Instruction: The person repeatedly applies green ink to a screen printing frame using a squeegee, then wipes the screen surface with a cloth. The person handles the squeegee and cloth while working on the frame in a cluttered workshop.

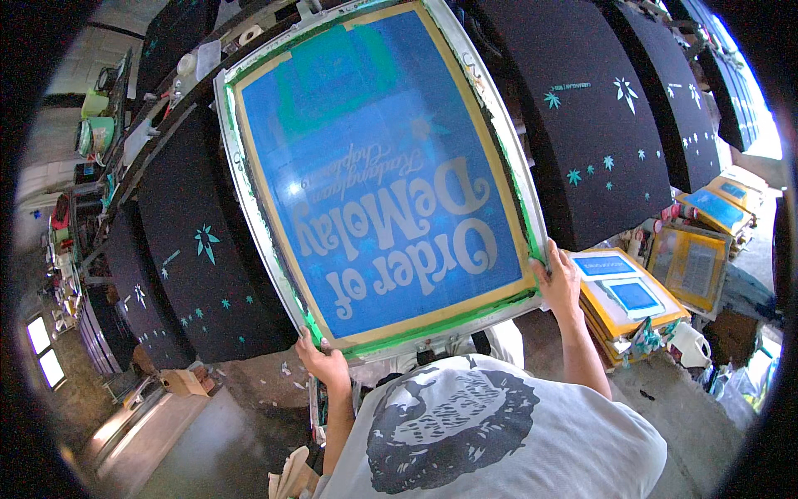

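Observation:
A large screen printing frame (391, 133) spans the middle of the view, its blue mesh bordered by tan tape and a pale frame edged in green. Upside-down lettering and a green taped patch show on the mesh. My left hand (324, 363) grips the frame's near left corner, thumb on top. At the near right corner, my right hand (559, 281) is closed on the same frame. The fingers of both hands are partly hidden beneath the edge. What lies under the frame is mostly covered by it.
Black fabric panels with leaf prints (204, 241) line the left, and more black printed panels (582, 108) stand at the right. Stacked smaller screens (636, 320) sit low at the right. A cluttered rail with a tape roll (249, 35) runs behind. A cardboard box (184, 382) lies lower left.

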A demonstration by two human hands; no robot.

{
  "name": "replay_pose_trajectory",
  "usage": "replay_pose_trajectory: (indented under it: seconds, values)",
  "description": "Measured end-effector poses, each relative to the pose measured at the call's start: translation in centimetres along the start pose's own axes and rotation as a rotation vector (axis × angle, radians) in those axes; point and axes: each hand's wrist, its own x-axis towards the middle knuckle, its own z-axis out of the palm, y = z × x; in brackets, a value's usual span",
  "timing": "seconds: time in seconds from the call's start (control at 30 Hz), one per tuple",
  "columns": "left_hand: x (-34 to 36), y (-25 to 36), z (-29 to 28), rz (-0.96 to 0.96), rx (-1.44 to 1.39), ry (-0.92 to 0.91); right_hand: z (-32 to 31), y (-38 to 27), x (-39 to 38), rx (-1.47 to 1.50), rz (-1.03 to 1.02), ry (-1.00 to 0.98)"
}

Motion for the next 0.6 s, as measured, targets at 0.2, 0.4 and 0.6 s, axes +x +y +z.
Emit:
replay_pose_trajectory:
  seconds: [0.2, 0.4, 0.6]
  values:
    - [0.02, 0.23, 0.28, 0.030, 0.028, 0.055, -0.22, -0.35, 0.15, 0.045, 0.008, 0.001]
    - [0.13, 0.63, 0.35, 0.047, 0.020, 0.067, 0.28, 0.18, -0.05, 0.035, -0.011, 0.032]
    - [-0.01, 0.40, 0.47, 0.050, 0.035, 0.072, 0.10, -0.12, -0.05, 0.013, 0.009, 0.023]
